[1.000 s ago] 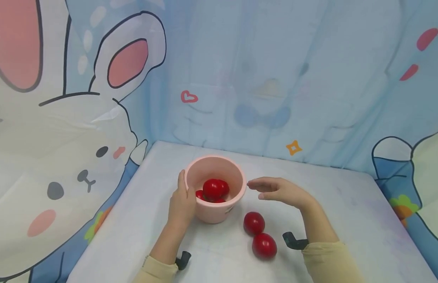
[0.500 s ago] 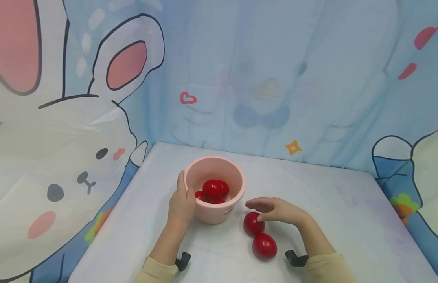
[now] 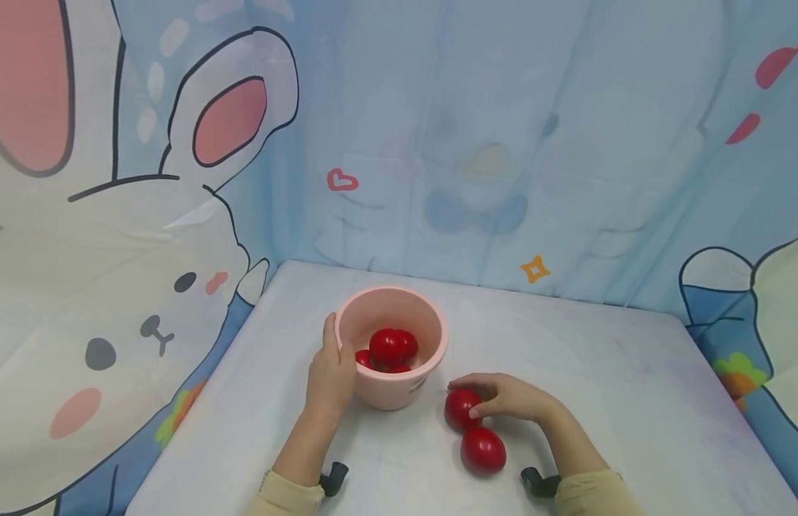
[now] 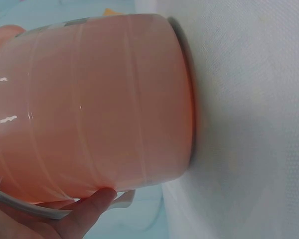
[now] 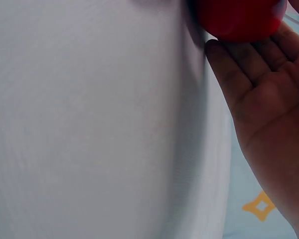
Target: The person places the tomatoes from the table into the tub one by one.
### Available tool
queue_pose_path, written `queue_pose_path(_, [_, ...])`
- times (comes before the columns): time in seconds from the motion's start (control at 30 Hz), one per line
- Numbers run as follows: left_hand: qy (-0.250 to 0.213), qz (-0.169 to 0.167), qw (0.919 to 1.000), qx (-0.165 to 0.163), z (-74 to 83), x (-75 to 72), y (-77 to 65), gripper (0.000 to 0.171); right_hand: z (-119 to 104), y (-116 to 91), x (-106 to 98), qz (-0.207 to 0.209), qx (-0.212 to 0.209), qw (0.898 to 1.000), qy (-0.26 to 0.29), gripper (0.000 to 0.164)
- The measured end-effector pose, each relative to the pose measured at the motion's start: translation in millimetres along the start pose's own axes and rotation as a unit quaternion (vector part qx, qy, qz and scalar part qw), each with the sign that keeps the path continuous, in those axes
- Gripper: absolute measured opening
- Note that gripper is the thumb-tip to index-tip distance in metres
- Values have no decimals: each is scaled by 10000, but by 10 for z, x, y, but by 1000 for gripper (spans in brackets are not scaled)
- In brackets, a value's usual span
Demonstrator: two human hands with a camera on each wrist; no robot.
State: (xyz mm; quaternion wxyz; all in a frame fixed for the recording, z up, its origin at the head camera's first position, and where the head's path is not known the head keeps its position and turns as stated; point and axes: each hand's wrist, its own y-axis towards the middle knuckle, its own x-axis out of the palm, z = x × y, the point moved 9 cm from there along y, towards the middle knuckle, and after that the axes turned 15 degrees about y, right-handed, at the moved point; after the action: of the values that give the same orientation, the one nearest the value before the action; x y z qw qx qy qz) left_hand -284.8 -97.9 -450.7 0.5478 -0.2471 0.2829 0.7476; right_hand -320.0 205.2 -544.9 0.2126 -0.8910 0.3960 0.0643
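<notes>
A pink bucket [image 3: 392, 390] stands on the table with several red tomatoes [image 3: 387, 347] inside. My left hand [image 3: 332, 373] grips the bucket's left side near the rim; in the left wrist view its fingers [image 4: 89, 211] lie by the pale handle [image 4: 35, 208] against the wall. To the right of the bucket, my right hand [image 3: 511, 396] holds a loose red tomato [image 3: 460, 410], thumb in front and fingers curled behind. The right wrist view has this tomato [image 5: 241, 17] against the fingers, low over the table. A second loose tomato [image 3: 483, 451] lies just nearer to me.
The white-covered table [image 3: 599, 401] reaches back to a light blue curtain [image 3: 386, 129] with cartoon prints. A large rabbit print [image 3: 135, 287] covers the left side. Black wrist mounts [image 3: 334, 478] stick out by both sleeves.
My right hand has come down and toward me from beside the bucket's rim, and its fingers have closed around the farther loose tomato. The left hand and bucket stay put.
</notes>
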Motion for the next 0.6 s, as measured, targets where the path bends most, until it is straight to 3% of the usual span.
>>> queue_pose_path(0.4, [-7, -37, 10000, -60, -21, 12, 2, 67, 50, 35, -92, 405, -131, 9990, -106, 53])
queue_pose_path(0.6, [-33, -43, 10000, -49, -21, 14, 12, 68, -199, -3, -242, 543, -437, 9975, -123, 52])
